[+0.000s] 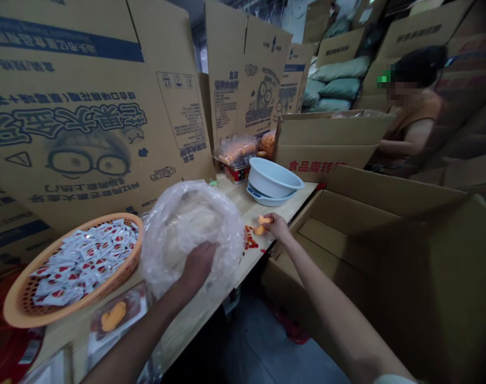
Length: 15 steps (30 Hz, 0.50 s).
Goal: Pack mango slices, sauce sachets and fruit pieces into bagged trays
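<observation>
Hands apart. Left hand flat on clear plastic bag, mid-tabletop; right hand pinching orange food piece beside red scraps.

A plastic bag blocks the way to the basket.

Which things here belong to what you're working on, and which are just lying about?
In use: left hand on clear plastic bag; right hand holding orange food pieces; red bits.

Lying about: wicker basket of sachets; white basin; cardboard boxes.
</observation>
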Each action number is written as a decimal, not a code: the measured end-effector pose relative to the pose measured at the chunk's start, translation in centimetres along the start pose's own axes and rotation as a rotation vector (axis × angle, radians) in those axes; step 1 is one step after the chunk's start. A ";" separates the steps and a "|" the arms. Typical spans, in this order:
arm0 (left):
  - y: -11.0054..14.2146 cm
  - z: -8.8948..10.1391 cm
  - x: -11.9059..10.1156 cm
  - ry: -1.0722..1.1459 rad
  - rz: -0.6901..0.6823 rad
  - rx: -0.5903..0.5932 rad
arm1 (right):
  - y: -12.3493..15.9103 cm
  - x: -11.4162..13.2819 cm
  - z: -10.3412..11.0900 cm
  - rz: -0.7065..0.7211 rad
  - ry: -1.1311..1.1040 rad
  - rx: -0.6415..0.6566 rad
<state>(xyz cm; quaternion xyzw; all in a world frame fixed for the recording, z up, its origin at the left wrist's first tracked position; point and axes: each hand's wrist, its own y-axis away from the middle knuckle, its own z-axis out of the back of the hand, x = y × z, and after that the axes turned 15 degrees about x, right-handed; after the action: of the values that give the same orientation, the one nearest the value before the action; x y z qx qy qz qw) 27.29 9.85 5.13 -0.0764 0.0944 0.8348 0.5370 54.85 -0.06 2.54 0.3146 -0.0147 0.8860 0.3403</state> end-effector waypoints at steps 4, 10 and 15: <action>-1.4 2.0 2.3 -0.014 0.083 -0.095 | -0.3 0.2 -0.1 -0.033 -0.002 -0.038; -2.5 2.2 2.3 -0.068 0.106 -0.060 | 0.3 1.4 -2.1 -0.015 0.076 -0.035; -1.4 1.2 -1.1 -0.015 0.098 -0.055 | 1.4 1.5 -1.2 -0.002 0.133 0.032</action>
<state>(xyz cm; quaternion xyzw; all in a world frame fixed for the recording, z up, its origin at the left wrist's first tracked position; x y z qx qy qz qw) 28.93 9.74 6.41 -0.0803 0.0711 0.8629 0.4938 52.50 0.00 2.72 0.2606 0.0225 0.9046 0.3364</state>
